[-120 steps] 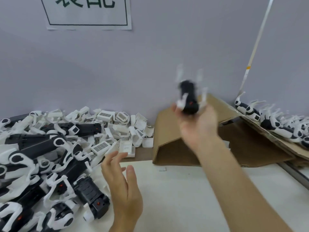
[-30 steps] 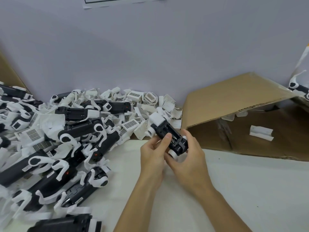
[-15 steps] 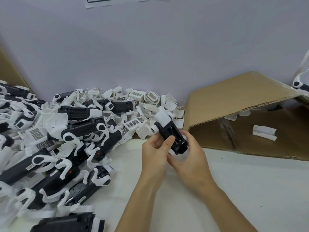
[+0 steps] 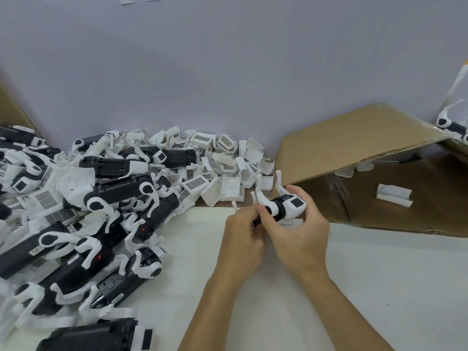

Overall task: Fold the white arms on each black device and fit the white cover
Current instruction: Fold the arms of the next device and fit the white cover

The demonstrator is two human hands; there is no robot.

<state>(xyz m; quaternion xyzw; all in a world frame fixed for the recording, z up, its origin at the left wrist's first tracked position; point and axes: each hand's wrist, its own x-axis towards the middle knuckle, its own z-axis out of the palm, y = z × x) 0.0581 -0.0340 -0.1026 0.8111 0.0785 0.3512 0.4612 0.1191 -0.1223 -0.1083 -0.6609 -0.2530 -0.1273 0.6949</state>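
Above the white table I hold a black device (image 4: 279,210) with a white end cap (image 4: 295,205) that points right. Two of its white arms (image 4: 260,192) stick up and away from me. My left hand (image 4: 243,234) grips the near, left end of the body. My right hand (image 4: 300,233) wraps around the capped end from the right, thumb across the black body. A heap of black devices with spread white arms (image 4: 109,214) covers the left of the table. Loose white covers (image 4: 222,168) are piled along the wall behind.
A large cardboard box (image 4: 359,145) lies on its side at the right, with its flap raised and a white cover (image 4: 393,195) inside. More devices (image 4: 453,126) show at the far right edge. The bare white table top (image 4: 379,269) stretches to the right of my arms.
The device has turned in my hands from pointing away to lying crosswise, capped end to the right and arms now sticking up. Both hands have shifted slightly right.
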